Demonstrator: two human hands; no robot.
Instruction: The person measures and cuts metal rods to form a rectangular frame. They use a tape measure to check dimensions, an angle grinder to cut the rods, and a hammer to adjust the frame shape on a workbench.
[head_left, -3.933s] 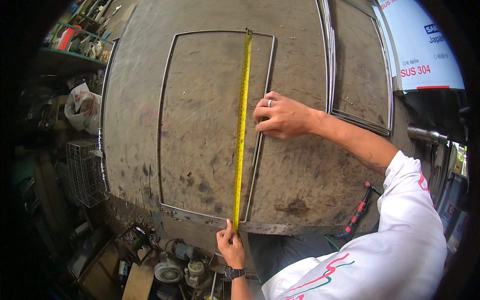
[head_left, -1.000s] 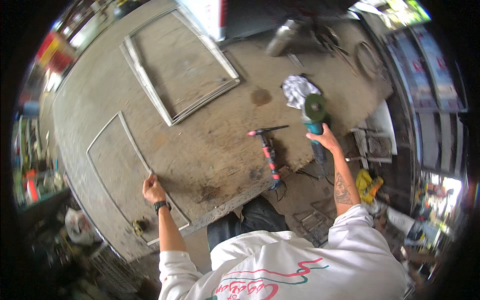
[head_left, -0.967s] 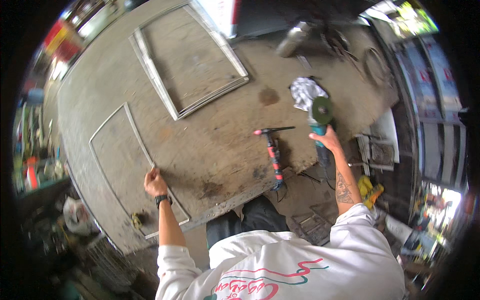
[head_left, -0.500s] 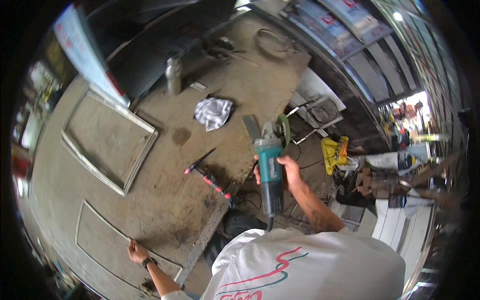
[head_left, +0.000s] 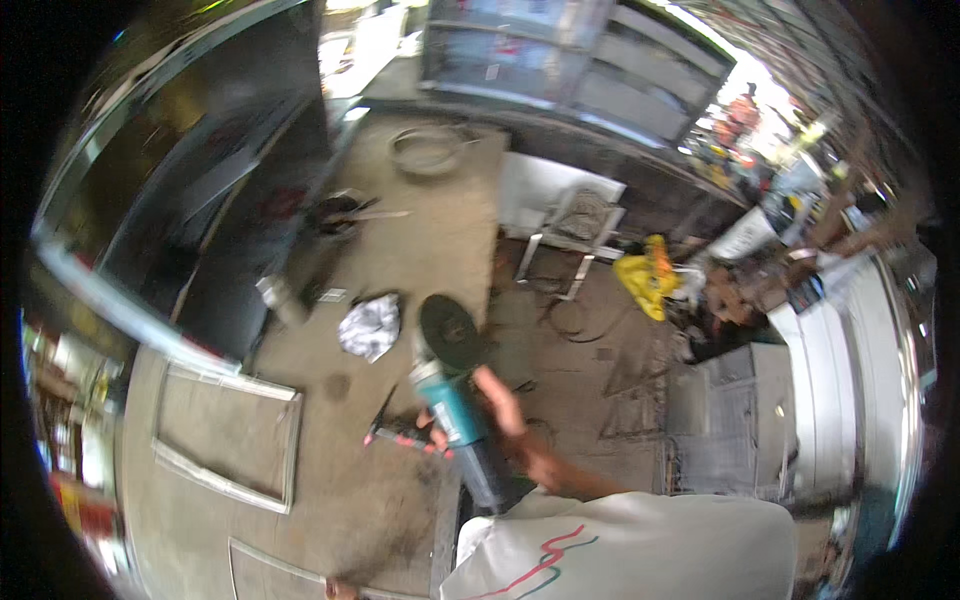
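My right hand [head_left: 508, 420] is wrapped round the teal and black body of an angle grinder [head_left: 458, 412]. The grinder's dark round disc [head_left: 450, 333] faces up, raised above the worktable's edge. At the lower rim, my left hand [head_left: 341, 590] shows only in part and blurred, its fingers on the thin metal frame [head_left: 275, 559] lying on the worktable [head_left: 330, 470]. Just left of the grinder lies a red and black welding torch [head_left: 405, 440], partly hidden by my right fingers. A crumpled grey-white cloth [head_left: 371, 327] rests farther up the table.
A thicker pale metal frame [head_left: 225, 487] lies at the left. Toward the back are a metal bottle [head_left: 283, 300] and a coil [head_left: 427, 150]. Right of the table, the floor holds a yellow bag [head_left: 648, 280], cables and a grey metal box [head_left: 725, 420].
The view has swung to the right. My right hand has turned the grinder so its disc shows broadside. My left hand now sits at the lower rim, mostly out of view.
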